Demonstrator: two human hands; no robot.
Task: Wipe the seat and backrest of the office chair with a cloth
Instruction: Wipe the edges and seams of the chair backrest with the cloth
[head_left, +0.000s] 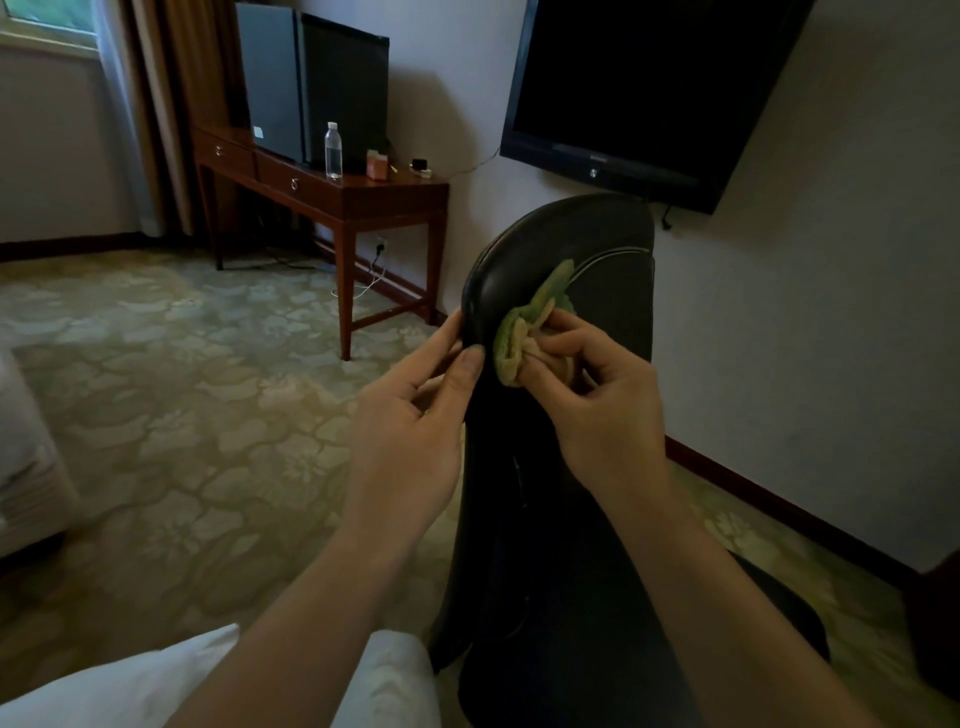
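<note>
Single head view, forward-down, close over backrest (524, 249).

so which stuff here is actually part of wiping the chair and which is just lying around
In the job: backrest of the office chair, green cloth bunched against it, right hand gripping the cloth, left hand pinching the backrest's edge.
Lying about: water bottle and pink box on the wooden desk, wall TV.
</note>
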